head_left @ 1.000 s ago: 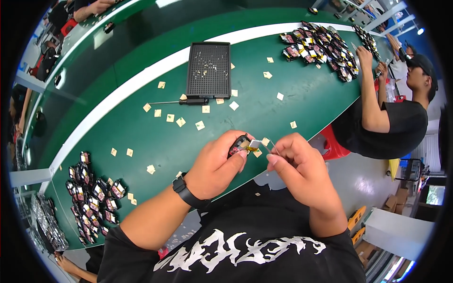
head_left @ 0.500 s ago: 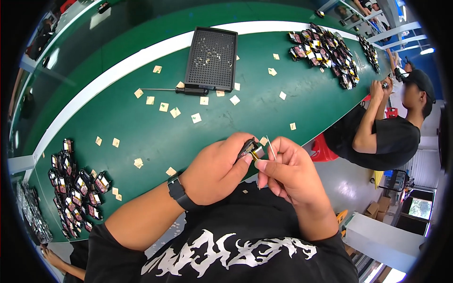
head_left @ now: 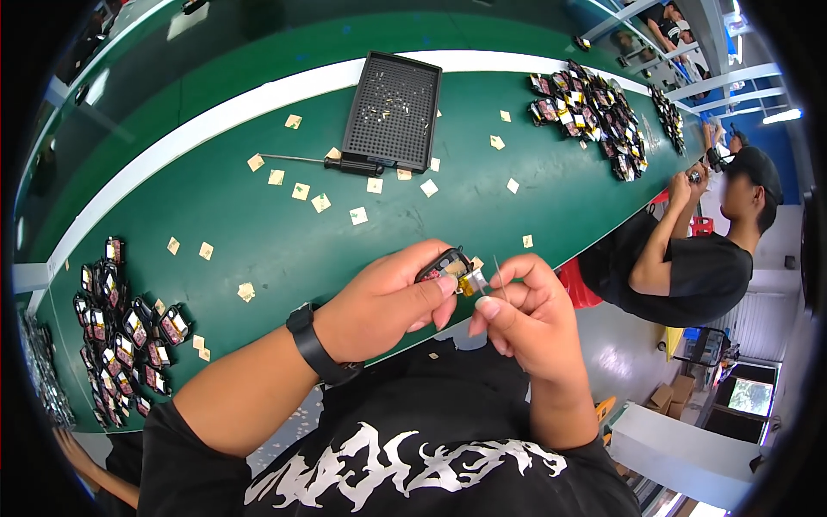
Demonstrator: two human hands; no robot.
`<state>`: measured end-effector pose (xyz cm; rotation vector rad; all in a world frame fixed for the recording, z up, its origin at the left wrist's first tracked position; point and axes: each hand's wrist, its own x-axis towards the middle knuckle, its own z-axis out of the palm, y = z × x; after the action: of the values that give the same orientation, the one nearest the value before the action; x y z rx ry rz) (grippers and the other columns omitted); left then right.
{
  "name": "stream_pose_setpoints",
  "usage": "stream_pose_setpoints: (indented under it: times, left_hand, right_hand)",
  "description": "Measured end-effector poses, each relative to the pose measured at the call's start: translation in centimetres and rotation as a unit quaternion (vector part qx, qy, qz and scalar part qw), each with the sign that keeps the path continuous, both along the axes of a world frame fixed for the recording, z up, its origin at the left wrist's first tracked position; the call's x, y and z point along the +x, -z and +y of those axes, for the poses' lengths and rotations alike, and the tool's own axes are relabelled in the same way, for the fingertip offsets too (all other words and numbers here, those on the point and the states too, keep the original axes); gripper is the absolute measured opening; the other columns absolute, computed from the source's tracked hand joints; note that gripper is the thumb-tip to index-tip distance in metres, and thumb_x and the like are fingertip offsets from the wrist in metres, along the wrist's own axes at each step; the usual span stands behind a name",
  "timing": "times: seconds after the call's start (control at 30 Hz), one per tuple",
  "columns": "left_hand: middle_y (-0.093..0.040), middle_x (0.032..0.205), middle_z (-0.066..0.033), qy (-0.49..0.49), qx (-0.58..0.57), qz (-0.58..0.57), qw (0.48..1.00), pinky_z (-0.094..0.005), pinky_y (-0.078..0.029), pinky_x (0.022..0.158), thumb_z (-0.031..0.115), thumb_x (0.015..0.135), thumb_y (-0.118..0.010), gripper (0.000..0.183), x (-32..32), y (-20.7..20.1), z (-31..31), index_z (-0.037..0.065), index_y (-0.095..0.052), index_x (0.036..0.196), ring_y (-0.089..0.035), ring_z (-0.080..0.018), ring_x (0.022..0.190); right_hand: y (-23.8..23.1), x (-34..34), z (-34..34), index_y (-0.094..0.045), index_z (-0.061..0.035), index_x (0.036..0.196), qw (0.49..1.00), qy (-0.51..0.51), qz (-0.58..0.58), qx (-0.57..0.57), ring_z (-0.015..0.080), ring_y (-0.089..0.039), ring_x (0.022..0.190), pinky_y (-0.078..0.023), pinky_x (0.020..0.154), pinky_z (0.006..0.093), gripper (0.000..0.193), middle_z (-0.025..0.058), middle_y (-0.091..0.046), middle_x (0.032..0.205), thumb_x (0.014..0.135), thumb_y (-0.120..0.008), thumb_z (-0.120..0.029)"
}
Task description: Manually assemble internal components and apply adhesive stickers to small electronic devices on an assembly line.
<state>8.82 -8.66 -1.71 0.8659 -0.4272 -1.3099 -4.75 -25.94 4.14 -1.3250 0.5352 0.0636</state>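
Observation:
My left hand [head_left: 379, 306] is wrapped round a small black electronic device [head_left: 438, 265], thumb lying across it. At its right end a silver battery pack [head_left: 472, 282] with yellow tape sticks out. My right hand [head_left: 536, 319] is closed beside that end, thumb and fingers pinched close to the battery. A thin metal tool [head_left: 497, 269] rises between its fingers; most of it is hidden, so its exact kind does not show. Both hands are above the near edge of the green table [head_left: 284, 233].
A black perforated tray [head_left: 392, 138] holding tiny parts stands at the back, a screwdriver [head_left: 357, 164] along its front. Piles of similar devices lie left [head_left: 121, 340] and far right [head_left: 594, 112]. Small pale paper squares [head_left: 358, 215] dot the table. A co-worker [head_left: 706, 258] sits at right.
The device has turned so that more of its face shows. My right fingers have shifted slightly, still pinched beside the battery. The whole view has moved a little.

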Motion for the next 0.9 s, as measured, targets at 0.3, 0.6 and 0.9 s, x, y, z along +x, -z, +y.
stream_pose_setpoints:
  times: [0.3,0.6,0.9]
  left_hand:
    - [-0.063,0.084,-0.0040,-0.057,0.027,-0.291,0.955,-0.0296,-0.048,0.070,0.013,0.103,-0.053,0.025,-0.9,-0.3,-0.2,0.001,-0.057,0.124,-0.058,-0.0115,0.075]
    - [-0.064,0.080,-0.0151,-0.045,0.039,-0.337,0.940,-0.0402,-0.048,0.065,0.014,0.101,-0.053,0.020,-0.6,-0.2,-0.1,0.000,-0.056,0.115,-0.063,-0.0308,0.072]
    - [-0.066,0.086,-0.0039,0.034,0.019,0.018,0.999,-0.0262,-0.045,0.062,0.013,0.104,-0.050,0.019,-0.3,-0.3,0.0,0.000,-0.061,0.113,-0.057,-0.0072,0.072]
  right_hand:
    - [-1.7,0.7,0.2,-0.049,-0.0068,0.098,0.995,0.006,0.099,0.014,0.0044,-0.048,0.041,-0.030,0.035,0.0193,0.019,0.0107,-0.071,0.070,0.095,-0.067,-0.003]
    - [-0.4,0.5,0.4,-0.047,-0.0071,0.094,0.996,0.040,0.059,0.062,0.0045,-0.046,0.038,-0.027,0.033,0.0202,0.022,0.0095,-0.068,0.067,0.093,-0.068,0.000]
    - [0.8,-0.9,-0.3,-0.051,-0.0055,0.103,0.999,-0.011,-0.001,0.041,0.0053,-0.055,0.051,-0.037,0.042,0.0183,0.021,0.0086,-0.069,0.075,0.094,-0.070,-0.002]
